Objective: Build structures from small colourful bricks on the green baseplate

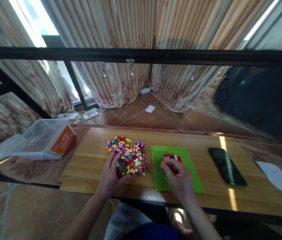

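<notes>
My left hand [111, 172] rests at the near left edge of a pile of small colourful toy bricks [132, 156]. Its thumb and fingers are apart, curved around a few bricks at the edge. Over the green studded baseplate [158, 180], my right hand [178, 175] is closed in a pinch at the left side of a small brick build [172, 156] with red, white and blue parts. Orange shows by the fingertips, but what they hold, if anything, is too small to make out. The hand covers the near part of the build.
A black phone [227, 166] lies right of the baseplate on the wooden board [81, 166]. Farther right is a white paper [279, 180]. A clear plastic bin [41, 138] with an orange label stands at the left. A dark metal bar [141, 55] crosses in front of the curtains.
</notes>
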Motion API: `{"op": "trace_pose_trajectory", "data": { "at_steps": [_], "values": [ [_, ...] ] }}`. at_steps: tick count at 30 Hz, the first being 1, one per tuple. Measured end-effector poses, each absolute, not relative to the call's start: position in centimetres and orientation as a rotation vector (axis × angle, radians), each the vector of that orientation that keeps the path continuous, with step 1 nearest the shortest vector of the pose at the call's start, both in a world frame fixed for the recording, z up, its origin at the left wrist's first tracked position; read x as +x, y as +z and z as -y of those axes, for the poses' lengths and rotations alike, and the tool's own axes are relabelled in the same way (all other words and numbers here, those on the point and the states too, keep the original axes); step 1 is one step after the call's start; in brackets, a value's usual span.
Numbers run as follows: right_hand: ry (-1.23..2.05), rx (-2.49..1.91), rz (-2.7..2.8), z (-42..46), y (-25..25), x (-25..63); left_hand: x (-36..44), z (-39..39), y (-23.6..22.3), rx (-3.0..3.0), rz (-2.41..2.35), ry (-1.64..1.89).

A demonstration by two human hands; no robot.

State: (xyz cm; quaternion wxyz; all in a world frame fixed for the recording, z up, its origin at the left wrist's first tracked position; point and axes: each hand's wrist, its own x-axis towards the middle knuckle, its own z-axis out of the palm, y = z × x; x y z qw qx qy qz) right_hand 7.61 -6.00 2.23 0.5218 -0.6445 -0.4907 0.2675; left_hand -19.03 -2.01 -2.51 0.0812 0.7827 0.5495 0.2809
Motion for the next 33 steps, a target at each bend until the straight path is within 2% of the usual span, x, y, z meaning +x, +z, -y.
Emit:
{"op": "trace_pose_trajectory", "data": {
  "at_steps": [5,13,25,33],
  "values": [
    [0.474,-1.707,0.999,6.6,1.5,14.0,-19.1,1.6,-2.7,2.387,-1.654,0.863],
    [0.175,-1.753,1.355,5.2,1.0,14.9,-18.9,1.3,-2.2,2.415,-1.644,0.881],
    [0.117,-1.770,1.656,3.7,0.6,14.9,-19.1,1.0,-2.6,2.440,-1.657,0.882],
    [0.221,-1.745,1.381,3.6,0.4,15.5,-19.0,1.0,-2.5,2.445,-1.650,0.899]
  ]
}}
